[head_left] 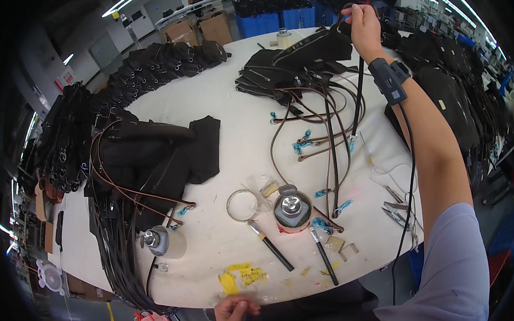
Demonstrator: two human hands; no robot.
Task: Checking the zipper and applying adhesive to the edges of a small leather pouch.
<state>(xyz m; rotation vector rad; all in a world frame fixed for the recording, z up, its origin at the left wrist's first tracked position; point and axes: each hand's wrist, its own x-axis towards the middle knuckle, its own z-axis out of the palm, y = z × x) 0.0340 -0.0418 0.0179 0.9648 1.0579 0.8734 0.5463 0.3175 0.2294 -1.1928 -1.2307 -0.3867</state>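
Black flat hanging strap (359,102), up toward the far edge of the white worktop (234,142), right of the middle, dangling beside a heap of black fabric bags with metal zips (258,79). Just the head view to go on, so sticking with that. Right hand (365,32) lifted high over the far edge, fingers bent round something dark, probably the strap's top end; can't make out the exact grip spot, sorry. Left hand (236,310) down at the near edge, loosely curled, apparently holding nothing.

Looks like a lift-and-untangle step, honestly. To do it well: pull straight up and slowly, not sideways, to avoid dragging the thin brown straps (315,154) lying right next to it. Watch the blue plastic-wrapped ends (297,146) too, probably quick to catch on each other. Would bring the left hand over to steady the heap rather than tugging one-handed.

Also worth minding the black cable (412,168) running from the dark wrist-worn box (389,80) down along the right edge; easy to snag with the arm stretched that far. And avoid swinging loose ends toward the near edge, into the silver-topped grey bottle in a round tub (292,206) or the two black-handled brushes (273,248), maybe wet, can't tell.
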